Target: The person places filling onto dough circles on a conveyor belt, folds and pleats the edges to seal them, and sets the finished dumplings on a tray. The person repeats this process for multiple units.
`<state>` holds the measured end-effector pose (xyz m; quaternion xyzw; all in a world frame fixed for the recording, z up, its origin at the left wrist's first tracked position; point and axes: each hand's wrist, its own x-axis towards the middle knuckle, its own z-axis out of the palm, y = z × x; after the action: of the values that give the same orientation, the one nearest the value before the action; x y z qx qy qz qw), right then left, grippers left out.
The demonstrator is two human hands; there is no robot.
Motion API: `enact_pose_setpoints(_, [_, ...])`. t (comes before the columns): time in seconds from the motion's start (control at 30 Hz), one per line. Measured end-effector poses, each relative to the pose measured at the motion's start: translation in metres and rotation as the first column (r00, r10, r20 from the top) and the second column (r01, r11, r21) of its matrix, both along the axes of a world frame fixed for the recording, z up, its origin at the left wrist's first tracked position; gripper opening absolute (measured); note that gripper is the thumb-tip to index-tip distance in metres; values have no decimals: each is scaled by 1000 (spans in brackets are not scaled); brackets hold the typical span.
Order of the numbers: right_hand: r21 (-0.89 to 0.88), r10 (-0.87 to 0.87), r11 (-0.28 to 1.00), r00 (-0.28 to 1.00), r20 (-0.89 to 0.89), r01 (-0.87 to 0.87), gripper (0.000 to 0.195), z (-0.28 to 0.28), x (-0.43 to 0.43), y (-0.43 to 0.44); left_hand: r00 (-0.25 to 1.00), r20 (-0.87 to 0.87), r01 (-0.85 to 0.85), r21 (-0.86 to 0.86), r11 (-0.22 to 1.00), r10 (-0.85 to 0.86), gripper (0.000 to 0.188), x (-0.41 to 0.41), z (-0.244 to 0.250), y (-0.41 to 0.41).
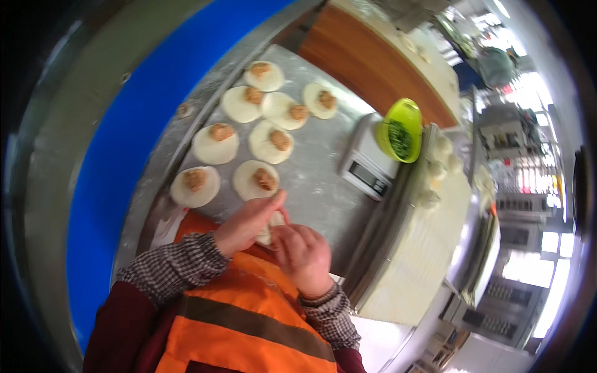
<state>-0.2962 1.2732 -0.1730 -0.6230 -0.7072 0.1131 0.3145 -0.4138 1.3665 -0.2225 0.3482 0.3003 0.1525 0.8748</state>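
Both hands meet at the near edge of a floured metal worktop (308,186), in front of my orange apron. My left hand (249,221) cups a piece of pale dough (265,235), mostly hidden by the hands. The fingers of my right hand (303,254) pinch the same dough from the other side. Just beyond lies a flat dough round (245,181) with a clump of brown filling (265,179) on it. Several more rounds spread away over the metal, each topped with filling, such as one dough round (215,151) by the left edge.
A white digital scale (366,163) stands on the right, with a lime-green bowl (415,122) of chopped greens (399,140) tilted on it. Beside that, a pale lined tray (419,261) bears several shaped buns (437,170). A wooden board (368,56) lies at the far end.
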Motion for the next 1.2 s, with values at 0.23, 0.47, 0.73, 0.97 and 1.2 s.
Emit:
enact_pose_setpoints(0.23, [-126,-211,973,970,-120,196,53,47,19,-24,993,111,-7,-325,946,45,51,39,14,-10])
enact_pose_setpoints(0.47, [-123,-311,945,949,-56,302,52,84,92,-65,916,367,231,-153,961,-162,66,110,68,-40])
enact_pose_setpoints(0.73, [-24,-764,612,582,-278,791,41,76,353,-81,991,-45,135,237,962,-128,58,59,28,-3])
enact_pose_setpoints(0.97, [-235,-795,596,525,-304,767,44,26,456,-42,832,-481,9,511,860,277,33,-35,-19,24])
enact_pose_setpoints(1.2, [-133,-844,536,534,-56,834,67,33,435,-54,668,-646,467,750,468,370,50,-7,-28,47])
